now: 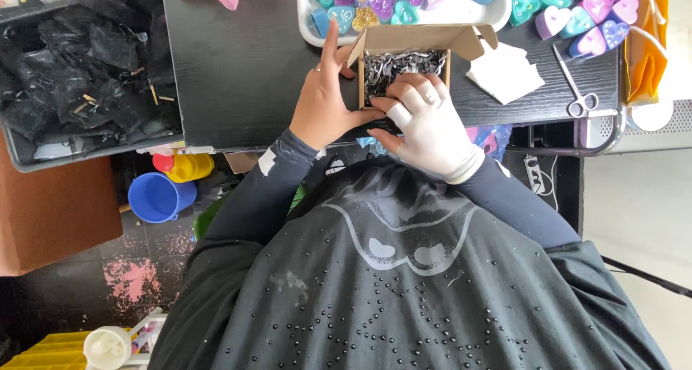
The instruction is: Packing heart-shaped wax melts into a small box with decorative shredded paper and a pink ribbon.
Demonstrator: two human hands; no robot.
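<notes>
The left hand [326, 96] lies flat against the left wall of a small cardboard box [404, 71], its fingers stretched and pointing away from the person. The right hand [425, 121], in a white glove, presses with bent fingers into the grey shredded paper [400, 63] inside. The box stands at the near edge of the black table [238, 60], its flaps open, its long axis running away from the person. Scissors [575, 89] lie well apart on the right.

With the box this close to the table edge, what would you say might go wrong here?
The box sits near the table edge, so pressing from the right hand could tip it off, though the left hand steadies it. The shredded filler may spill. Scissors lie loose near the far corner.
</notes>
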